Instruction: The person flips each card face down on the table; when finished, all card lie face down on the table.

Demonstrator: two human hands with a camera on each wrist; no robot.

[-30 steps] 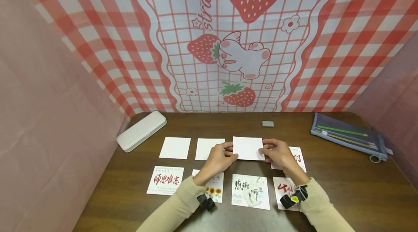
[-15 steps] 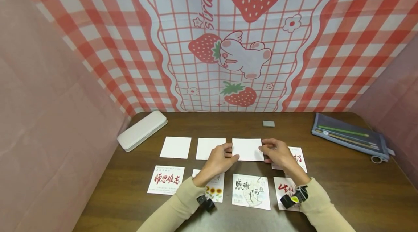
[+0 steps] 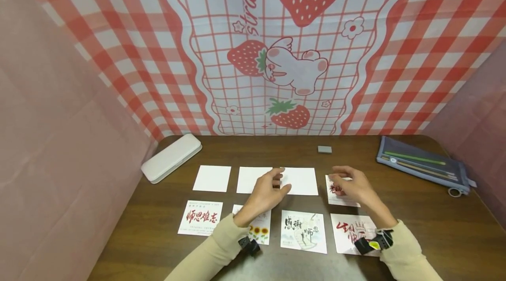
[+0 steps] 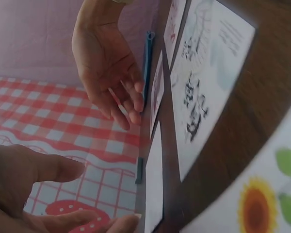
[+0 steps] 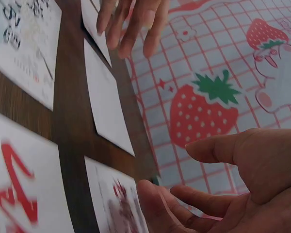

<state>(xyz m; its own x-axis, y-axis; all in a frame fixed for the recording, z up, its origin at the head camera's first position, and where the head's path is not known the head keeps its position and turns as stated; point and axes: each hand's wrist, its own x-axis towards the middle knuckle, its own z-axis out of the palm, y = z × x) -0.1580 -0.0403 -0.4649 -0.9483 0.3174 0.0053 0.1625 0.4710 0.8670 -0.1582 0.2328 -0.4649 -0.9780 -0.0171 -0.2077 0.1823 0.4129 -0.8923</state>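
Note:
Cards lie on the wooden table in two rows. In the back row, a blank white card (image 3: 302, 181) lies flat, with my left hand (image 3: 262, 193) at its left edge, fingers spread and holding nothing. That hand partly covers a second blank card (image 3: 247, 181); another blank card (image 3: 212, 178) lies farther left. My right hand (image 3: 356, 188) hovers over a card with red writing (image 3: 343, 200) at the back row's right end, partly hiding it. In the right wrist view, the thumb (image 5: 213, 148) and fingers of that hand are apart, with nothing between them.
The front row has a red-lettered card (image 3: 200, 217), a sunflower card (image 3: 260, 233), a black-lettered card (image 3: 303, 232) and another red-lettered card (image 3: 348, 233). Behind are a white case (image 3: 171, 158), a small grey block (image 3: 324, 149) and a zipped mesh pouch (image 3: 423, 164) with pencils.
Both hands have let go of the blank card, which now lies flat on the table. My right hand has moved right, over the red-lettered card; the left stays almost in place with fingers spread.

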